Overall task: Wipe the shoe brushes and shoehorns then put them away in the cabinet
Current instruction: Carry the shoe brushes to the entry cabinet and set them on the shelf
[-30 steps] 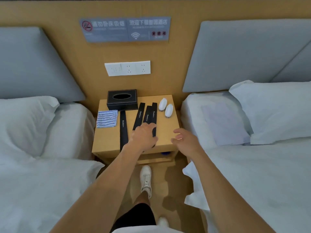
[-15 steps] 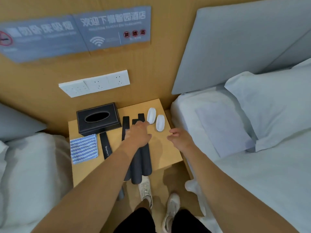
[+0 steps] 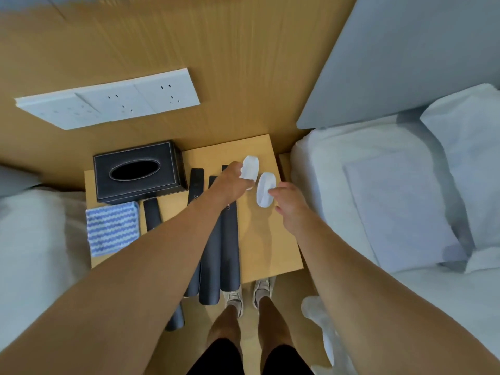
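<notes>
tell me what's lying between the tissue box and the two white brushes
In the head view, black shoehorns lie side by side between the tissue box and the white shoe brushes, partly hidden by the left hand.

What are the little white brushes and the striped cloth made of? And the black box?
The two white brushes look like smooth, slightly glossy plastic; bristles cannot be seen. The striped cloth seems soft, fuzzy fabric, perhaps microfibre, from its woolly blue-and-white ridges. The black tissue box looks like leather or imitation leather: matte, with pale stitching along its edges.
</notes>
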`<move>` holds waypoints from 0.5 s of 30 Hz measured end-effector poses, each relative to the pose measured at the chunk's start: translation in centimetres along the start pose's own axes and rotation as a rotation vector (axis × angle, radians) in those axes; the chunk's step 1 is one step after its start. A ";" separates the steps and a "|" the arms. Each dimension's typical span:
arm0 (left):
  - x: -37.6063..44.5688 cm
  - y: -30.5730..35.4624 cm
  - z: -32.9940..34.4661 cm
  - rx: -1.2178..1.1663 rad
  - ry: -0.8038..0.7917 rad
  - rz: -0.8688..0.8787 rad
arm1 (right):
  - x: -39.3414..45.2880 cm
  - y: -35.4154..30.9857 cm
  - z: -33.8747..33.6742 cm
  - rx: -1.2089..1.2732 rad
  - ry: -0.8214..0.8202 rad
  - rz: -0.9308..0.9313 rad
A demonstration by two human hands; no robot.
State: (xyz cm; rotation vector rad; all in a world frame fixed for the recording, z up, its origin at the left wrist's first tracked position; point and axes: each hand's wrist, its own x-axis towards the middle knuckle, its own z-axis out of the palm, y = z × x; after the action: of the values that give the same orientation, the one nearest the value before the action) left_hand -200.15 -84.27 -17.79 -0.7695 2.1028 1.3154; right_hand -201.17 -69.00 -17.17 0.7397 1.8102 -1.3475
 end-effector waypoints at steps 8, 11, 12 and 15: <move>2.7 0.3 2.2 -0.205 0.059 -0.116 | 3.9 -0.2 0.5 0.064 -0.104 0.029; 2.6 0.4 3.0 -0.293 0.105 -0.158 | 4.5 -0.7 0.7 0.049 -0.124 0.045; 2.4 0.6 3.1 -0.303 0.129 -0.163 | 4.6 -0.7 0.6 0.049 -0.126 0.043; 1.4 1.4 3.1 -0.298 0.206 -0.173 | 3.9 -0.5 -0.4 0.091 -0.099 0.003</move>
State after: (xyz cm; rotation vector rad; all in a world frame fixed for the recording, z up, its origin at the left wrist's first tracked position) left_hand -201.63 -81.17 -19.08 -1.2310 1.9606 1.5267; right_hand -203.85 -68.75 -20.07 0.7103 1.6797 -1.4472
